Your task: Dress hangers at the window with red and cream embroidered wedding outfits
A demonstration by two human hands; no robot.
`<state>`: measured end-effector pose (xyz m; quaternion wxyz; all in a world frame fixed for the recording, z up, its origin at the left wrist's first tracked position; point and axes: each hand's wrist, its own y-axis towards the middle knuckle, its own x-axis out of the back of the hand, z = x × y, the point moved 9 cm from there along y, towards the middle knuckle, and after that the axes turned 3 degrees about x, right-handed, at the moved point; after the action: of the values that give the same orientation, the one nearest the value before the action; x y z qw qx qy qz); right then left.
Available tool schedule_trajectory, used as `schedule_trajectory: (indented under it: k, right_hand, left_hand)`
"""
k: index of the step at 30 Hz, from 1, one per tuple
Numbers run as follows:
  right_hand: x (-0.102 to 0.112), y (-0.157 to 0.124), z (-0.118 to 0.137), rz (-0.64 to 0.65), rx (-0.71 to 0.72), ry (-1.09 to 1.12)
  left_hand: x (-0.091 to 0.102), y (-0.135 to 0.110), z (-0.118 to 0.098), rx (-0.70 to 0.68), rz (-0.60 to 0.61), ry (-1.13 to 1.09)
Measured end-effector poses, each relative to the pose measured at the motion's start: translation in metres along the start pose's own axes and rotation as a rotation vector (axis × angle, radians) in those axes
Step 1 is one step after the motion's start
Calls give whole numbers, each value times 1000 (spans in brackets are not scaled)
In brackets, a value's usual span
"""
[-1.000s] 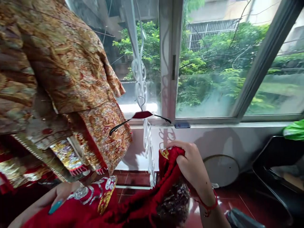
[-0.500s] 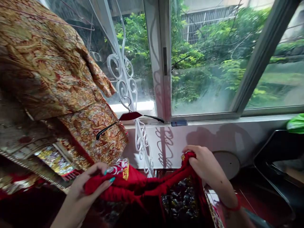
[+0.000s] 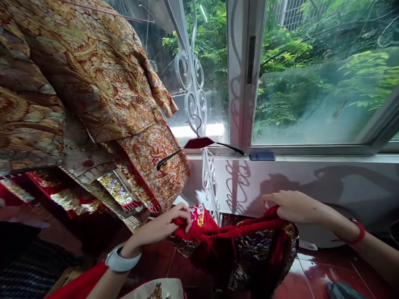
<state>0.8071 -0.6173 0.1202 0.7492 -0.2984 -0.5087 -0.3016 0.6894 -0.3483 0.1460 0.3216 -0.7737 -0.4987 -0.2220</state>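
Note:
Both my hands hold a red embroidered garment (image 3: 237, 241) stretched between them below the window. My left hand (image 3: 165, 226), with a pale watch on the wrist, pinches one top edge of it. My right hand (image 3: 291, 205), with a red cord on the wrist, grips the other top edge. The garment's dark, shiny lining hangs down in the middle. A black hanger with a red centre (image 3: 199, 145) hangs on the white scrolled iron grille (image 3: 195, 99) just above my hands.
Gold and red brocade garments (image 3: 87, 83) hang at the left and fill that side. The window (image 3: 311, 74) and its sill run across the back, with a white wall below. The floor (image 3: 314, 278) is glossy red tile. A round white object leans on the wall behind my right hand.
My hands have spread further apart and pulled the red garment's top edge taut. The view has shifted, so the grille and hanger sit more to the right.

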Motion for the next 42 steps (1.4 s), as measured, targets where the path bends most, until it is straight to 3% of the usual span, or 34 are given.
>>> schedule_trajectory:
  k: [2,6,12,16,22,27,32,37,40,42]
  right_hand:
    - [-2,15,2,-5,31,146]
    - [-4,38,17,0,51,354]
    - [1,64,56,55,-5,499]
    - [3,76,89,213,61,566]
    - [6,91,98,213,144,515]
    - [20,104,90,9,113,370]
    - [28,119,106,-188,97,310]
    - [38,131,109,-570,32,395]
    - [51,138,104,-757,7,454]
    - [59,146,104,-785,19,443]
  left_hand:
    - [4,3,11,9,57,40]
    - [23,12,49,52,54,82]
    - [20,19,122,174,173,249]
    - [30,20,150,277,98,352]
    - [63,15,166,362,-133,79]
    - [103,12,168,355,-360,-123]
    - [135,18,183,422,-427,-238]
    - [179,20,209,442,-604,-165]
    - [198,23,206,409,-615,-135]
    - [206,26,194,388,-587,-128]
